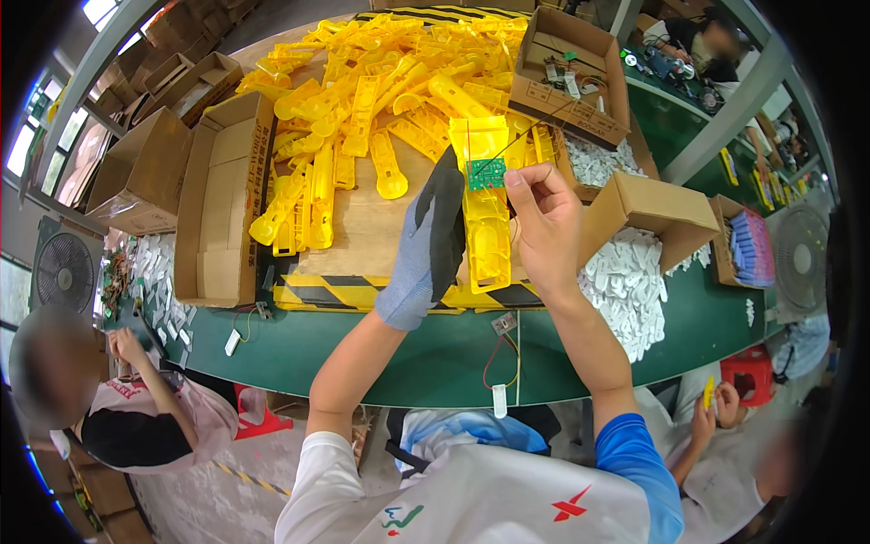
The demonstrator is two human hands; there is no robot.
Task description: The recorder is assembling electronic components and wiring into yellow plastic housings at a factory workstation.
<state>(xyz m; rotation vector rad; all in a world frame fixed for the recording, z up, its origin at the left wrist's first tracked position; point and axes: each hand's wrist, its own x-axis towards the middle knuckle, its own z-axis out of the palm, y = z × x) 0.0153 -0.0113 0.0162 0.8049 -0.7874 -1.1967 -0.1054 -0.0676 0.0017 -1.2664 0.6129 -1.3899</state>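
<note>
My left hand (428, 238), in a grey-blue glove with a black palm, grips a long yellow plastic housing (488, 243) along its left side. The housing stands nearly upright, its open, hollowed face toward me. Across its upper part lies a green circuit board (483, 174) with a thin dark wire running off to the upper right. My bare right hand (548, 227) pinches the board's right edge between thumb and forefinger, the other fingers curled. Whether the board is seated in the housing, I cannot tell. Behind them lies a large heap of yellow housings (390, 172).
An open carton (217, 208) stands left, another with electronic parts (580, 95) at upper right. White plastic pieces (625, 290) pile beside a tilted carton (666, 213). Small wired parts (499, 399) lie at the green table's (435, 363) near edge. People sit at both sides.
</note>
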